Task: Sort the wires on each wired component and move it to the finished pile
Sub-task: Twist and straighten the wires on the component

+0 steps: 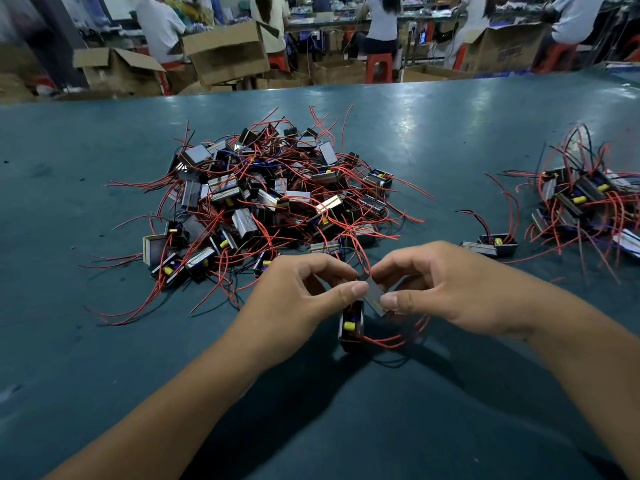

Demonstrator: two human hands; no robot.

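Both hands hold one wired component [351,323] just above the green table [104,358]: a small black box with a yellow part inside and a grey metal block on top. My left hand [301,292] pinches the block's left corner with thumb and fingers. My right hand [446,282] pinches its right end. Its red wires [398,339] curl out to the right under my right hand. A large tangled pile of components [263,199] with red and black wires lies beyond my hands. A smaller pile [585,202] sits at the right edge.
A single component [493,244] lies alone between the two piles, right of my right hand. Past the table's far edge stand cardboard boxes [225,50], red stools [379,65] and several seated people.
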